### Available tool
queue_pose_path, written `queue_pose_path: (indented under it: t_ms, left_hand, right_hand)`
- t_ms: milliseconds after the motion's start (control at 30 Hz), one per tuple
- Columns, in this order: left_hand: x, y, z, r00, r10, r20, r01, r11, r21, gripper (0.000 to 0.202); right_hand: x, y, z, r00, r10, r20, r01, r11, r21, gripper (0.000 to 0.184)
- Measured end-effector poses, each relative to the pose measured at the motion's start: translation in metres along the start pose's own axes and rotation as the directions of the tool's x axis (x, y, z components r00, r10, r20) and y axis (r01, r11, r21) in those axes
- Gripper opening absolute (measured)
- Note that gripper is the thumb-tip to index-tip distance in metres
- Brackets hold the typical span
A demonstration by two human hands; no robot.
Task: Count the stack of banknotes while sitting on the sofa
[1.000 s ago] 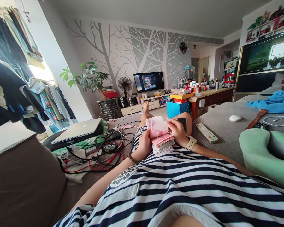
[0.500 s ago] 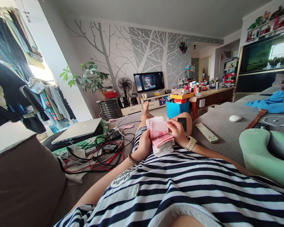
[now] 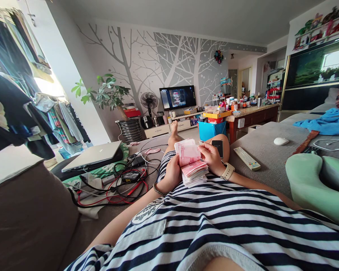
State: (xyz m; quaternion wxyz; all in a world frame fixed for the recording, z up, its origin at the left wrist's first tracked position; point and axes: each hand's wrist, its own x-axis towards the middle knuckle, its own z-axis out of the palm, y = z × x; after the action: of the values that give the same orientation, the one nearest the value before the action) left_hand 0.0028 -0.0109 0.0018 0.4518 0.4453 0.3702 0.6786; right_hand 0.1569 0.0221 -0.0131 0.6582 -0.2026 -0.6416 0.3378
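Note:
A thick wad of pink and white banknotes point(image 3: 195, 170) is held over my lap, folded so that part stands up and the rest hangs toward me. My left hand point(image 3: 173, 173) is closed around its left side, thumb on the front. On the upper right edge, my right hand point(image 3: 211, 156) pinches the raised notes between thumb and fingers. Its exact hold on single notes is too small to make out. Just behind my right hand, a dark phone-like device point(image 3: 218, 147) rests on my thigh.
On the sofa to the left lie a laptop point(image 3: 93, 155) and a tangle of cables point(image 3: 130, 180). A remote control point(image 3: 246, 158), a white mouse point(image 3: 281, 141) and a green neck pillow point(image 3: 305, 180) are at the right. Beyond my knees stands a blue box point(image 3: 210, 130).
The raised banknotes have shifted very slightly at the top between my hands. Both hands keep their hold in the same place.

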Motion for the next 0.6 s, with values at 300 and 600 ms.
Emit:
queue_pose_path:
  t_ms: [300,600]
  left_hand:
    - [0.0017,-0.0025,0.0001,0.998,0.003,0.068,0.000,0.999,-0.044,0.014]
    - [0.0012,-0.0010,-0.0025,0.997,0.032,0.073,-0.032,0.999,0.000,0.014]
  right_hand:
    - [0.0012,0.0029,-0.0002,1.000,-0.003,-0.007,0.003,1.000,-0.017,0.038]
    - [0.0002,-0.0038,0.0010,0.999,-0.024,-0.025,0.023,0.999,-0.036,0.042]
